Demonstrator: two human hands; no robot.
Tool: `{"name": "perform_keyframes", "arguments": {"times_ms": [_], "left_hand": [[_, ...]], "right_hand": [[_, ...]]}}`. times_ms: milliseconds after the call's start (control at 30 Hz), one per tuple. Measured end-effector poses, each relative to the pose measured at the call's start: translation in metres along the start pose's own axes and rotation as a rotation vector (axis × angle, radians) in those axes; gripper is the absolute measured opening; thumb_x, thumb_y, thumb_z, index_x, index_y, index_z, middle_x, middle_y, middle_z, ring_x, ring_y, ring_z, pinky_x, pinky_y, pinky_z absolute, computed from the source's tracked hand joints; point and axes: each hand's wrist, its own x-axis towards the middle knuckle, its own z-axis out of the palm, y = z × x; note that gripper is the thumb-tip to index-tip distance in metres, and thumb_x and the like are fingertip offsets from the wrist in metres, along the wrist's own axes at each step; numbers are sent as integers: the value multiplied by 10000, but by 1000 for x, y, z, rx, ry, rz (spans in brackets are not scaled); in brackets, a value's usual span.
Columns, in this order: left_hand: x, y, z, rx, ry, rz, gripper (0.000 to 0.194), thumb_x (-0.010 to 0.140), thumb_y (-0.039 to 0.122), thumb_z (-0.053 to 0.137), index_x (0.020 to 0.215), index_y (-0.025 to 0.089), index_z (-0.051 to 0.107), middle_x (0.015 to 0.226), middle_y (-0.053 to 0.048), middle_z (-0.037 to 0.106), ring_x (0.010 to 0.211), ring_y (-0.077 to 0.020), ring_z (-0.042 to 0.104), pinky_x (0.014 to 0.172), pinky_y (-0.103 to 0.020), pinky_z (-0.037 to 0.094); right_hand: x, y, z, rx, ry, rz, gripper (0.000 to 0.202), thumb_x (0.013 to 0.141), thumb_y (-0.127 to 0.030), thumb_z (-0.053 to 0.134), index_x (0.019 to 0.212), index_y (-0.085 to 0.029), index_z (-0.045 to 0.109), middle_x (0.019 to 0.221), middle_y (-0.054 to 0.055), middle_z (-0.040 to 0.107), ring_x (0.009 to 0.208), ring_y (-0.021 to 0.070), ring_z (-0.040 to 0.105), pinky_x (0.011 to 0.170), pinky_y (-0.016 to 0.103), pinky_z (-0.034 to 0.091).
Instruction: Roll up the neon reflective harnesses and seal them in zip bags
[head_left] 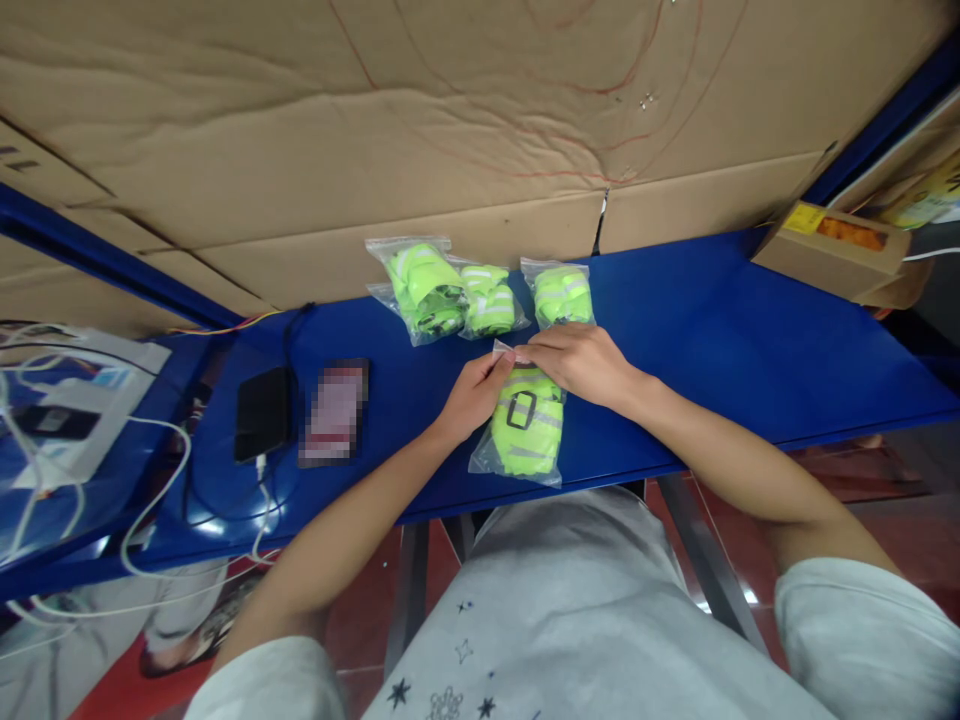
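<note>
A clear zip bag (pixel 527 430) lies near the front edge of the blue table, with a folded neon-yellow reflective strap and a black buckle inside. My left hand (pixel 478 392) pinches the upper left corner of this bag between thumb and fingers. Across its top edge, my right hand (pixel 577 360) is closed on the bag's opening, its fingertips close to my left thumb. Just beyond my right hand lies another bagged neon strap (pixel 561 292), partly covered by the fingers. Two more filled bags, a larger one (pixel 424 285) and a smaller one (pixel 489 300), overlap to the left.
On the left of the blue table (pixel 720 340) are a black power bank (pixel 262 415) with a white cable and a phone (pixel 334 412). Cables and a white box (pixel 97 400) crowd the far left. An open cardboard box (pixel 832 250) sits at right. Cardboard (pixel 450 130) walls the back.
</note>
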Motion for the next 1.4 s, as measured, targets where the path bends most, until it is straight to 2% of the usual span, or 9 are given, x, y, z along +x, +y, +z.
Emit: {"name": "perform_keyframes", "arguments": {"times_ms": [200, 333, 533, 700, 867, 1033, 1167, 1300, 1400], "left_hand": [[0, 0, 0, -3, -6, 9, 535, 948, 662, 606, 983, 147, 746, 845, -13, 689, 748, -146, 553, 671, -249, 420], [-1, 4, -1, 21, -17, 45, 486, 964, 608, 610, 1023, 153, 771, 934, -32, 734, 856, -177, 611, 757, -260, 467], [-2, 3, -1, 76, 1, 75, 457, 978, 574, 592, 1014, 162, 784, 937, -34, 746, 879, -193, 624, 820, -283, 486], [-1, 1, 0, 112, 8, 98, 475, 983, 592, 572, 992, 167, 784, 911, -33, 748, 863, -198, 638, 814, -288, 496], [-4, 5, 1, 151, 31, 156, 402, 999, 506, 571, 1047, 174, 794, 961, -38, 772, 909, -196, 669, 850, -281, 497], [-6, 6, 1, 195, 66, 194, 347, 980, 458, 621, 1094, 189, 809, 964, -32, 793, 789, -165, 643, 758, -267, 467], [-4, 6, -3, 211, 8, 206, 360, 982, 462, 605, 1092, 192, 816, 1021, -40, 811, 868, -189, 689, 808, -273, 490], [-3, 8, -6, 222, -81, 212, 357, 972, 468, 613, 1070, 195, 822, 1022, -36, 817, 891, -199, 703, 825, -274, 495], [-2, 9, -7, 232, -101, 216, 357, 977, 463, 604, 1070, 190, 816, 1019, -36, 810, 882, -193, 688, 817, -271, 484]], "right_hand": [[1, -4, 0, 29, 43, -76, 310, 1093, -225, 479, 1196, -190, 770, 1097, 85, 788, 969, 221, 712, 822, 353, 518], [2, -4, 0, 192, 92, 74, 300, 1088, -281, 509, 1269, -178, 725, 1148, 108, 772, 1035, 231, 718, 850, 345, 548], [3, 1, 3, 216, 9, 72, 283, 1082, -246, 482, 1101, -162, 752, 1054, 101, 760, 961, 228, 697, 806, 339, 515], [2, -1, 6, 232, 35, 53, 258, 1051, -191, 477, 1049, -178, 735, 1018, 100, 732, 945, 223, 658, 806, 339, 484], [1, -4, 6, 195, 48, 116, 204, 1021, -184, 500, 979, -167, 699, 971, 95, 718, 868, 210, 641, 753, 322, 443], [1, -5, 2, 309, 34, 144, 122, 990, -200, 559, 1005, -179, 678, 971, 76, 700, 884, 196, 635, 750, 298, 431], [2, -4, 2, 438, 7, 193, 110, 983, -239, 585, 1021, -181, 669, 958, 62, 667, 826, 161, 601, 717, 267, 413], [2, 0, 6, 534, -63, 241, 49, 855, -187, 647, 901, -180, 632, 824, 1, 605, 698, 115, 519, 655, 241, 364], [2, 3, 7, 576, -68, 245, 48, 830, -172, 640, 855, -182, 601, 789, -13, 580, 687, 107, 500, 656, 240, 361]]}}
